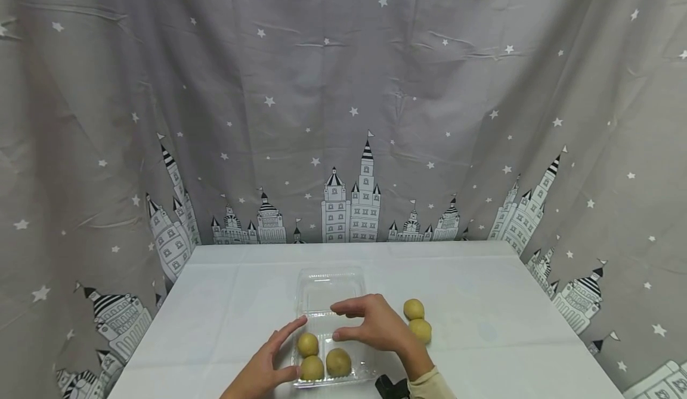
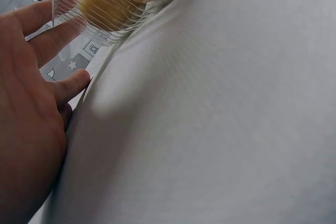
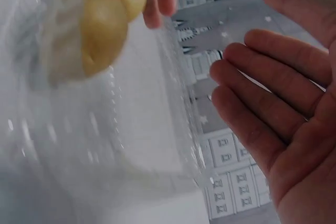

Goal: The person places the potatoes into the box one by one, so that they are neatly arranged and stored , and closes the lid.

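The fingers of the left hand (image 1: 266,358) are spread and only slightly bent, index tip and thumb tip apart at the left side of the clear box (image 1: 364,360). From its wrist, two fingertips show at the ribbed wall, though I cannot tell whether they press on it. The right hand (image 1: 376,324) grips nothing either: its four fingers are extended side by side, thumb well apart, over the far right part of the box (how high above it, I cannot tell). Between the hands, three potatoes sit in the box. The back potato (image 1: 308,345) and the front potato (image 1: 312,368) are on the left of the divider, one behind the other, with the left thumb just beside the front one; the third potato (image 1: 339,362) is on the right of the divider, near the front wall. The lid (image 1: 330,294) is folded back on the far side. A black device (image 1: 393,388) and a beige sleeve (image 1: 432,384) show at the right wrist. Past the right hand, the small potato (image 1: 414,309) and the loose potato (image 1: 420,331) before it lie together on the white table (image 1: 483,303). Beyond hangs a grey curtain (image 1: 429,89) printed with stars and castles
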{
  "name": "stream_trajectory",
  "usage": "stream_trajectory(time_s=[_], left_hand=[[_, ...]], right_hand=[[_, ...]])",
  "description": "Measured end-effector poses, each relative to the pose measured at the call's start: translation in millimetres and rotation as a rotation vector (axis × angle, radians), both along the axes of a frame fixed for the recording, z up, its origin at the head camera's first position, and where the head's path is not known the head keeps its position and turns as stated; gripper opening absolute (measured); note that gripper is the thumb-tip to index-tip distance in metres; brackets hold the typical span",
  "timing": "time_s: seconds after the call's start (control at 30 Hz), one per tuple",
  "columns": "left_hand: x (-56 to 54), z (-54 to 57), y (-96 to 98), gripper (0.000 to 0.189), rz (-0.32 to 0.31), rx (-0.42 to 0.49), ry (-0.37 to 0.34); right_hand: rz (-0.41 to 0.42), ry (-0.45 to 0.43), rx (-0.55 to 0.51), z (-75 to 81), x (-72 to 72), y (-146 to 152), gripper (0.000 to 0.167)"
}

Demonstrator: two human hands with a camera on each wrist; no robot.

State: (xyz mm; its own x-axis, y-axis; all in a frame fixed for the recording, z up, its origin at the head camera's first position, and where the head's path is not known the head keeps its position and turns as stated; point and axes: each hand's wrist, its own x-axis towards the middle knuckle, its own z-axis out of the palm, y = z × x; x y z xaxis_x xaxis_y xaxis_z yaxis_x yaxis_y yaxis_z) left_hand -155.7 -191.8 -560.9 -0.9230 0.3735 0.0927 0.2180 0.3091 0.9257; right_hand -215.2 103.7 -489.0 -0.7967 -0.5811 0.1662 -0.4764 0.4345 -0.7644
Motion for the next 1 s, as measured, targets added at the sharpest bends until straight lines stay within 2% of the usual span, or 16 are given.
stream_trajectory(time_s=[0.27, 0.6, 0.87, 1.0], left_hand=[[0.7, 3.5, 0.6, 0.087, 0.010, -0.008, -0.061], [2.2, 4.0, 0.7, 0.085, 0.026, 0.013, -0.100], [1.4, 4.2, 0.6, 0.083, 0.027, -0.024, -0.122], [-0.5, 4.0, 0.4, 0.082, 0.036, -0.044, -0.104]], right_hand=[[-0.006, -0.014, -0.020, 2.6, 1.5, 24, 0.048], [-0.068, -0.033, 0.045, 8.2, -1.7, 56, 0.052], [-0.066, -0.033, 0.088, 5.6, -4.5, 78, 0.054], [-0.073, -0.037, 0.107, 6.0, -5.7, 86, 0.055]])
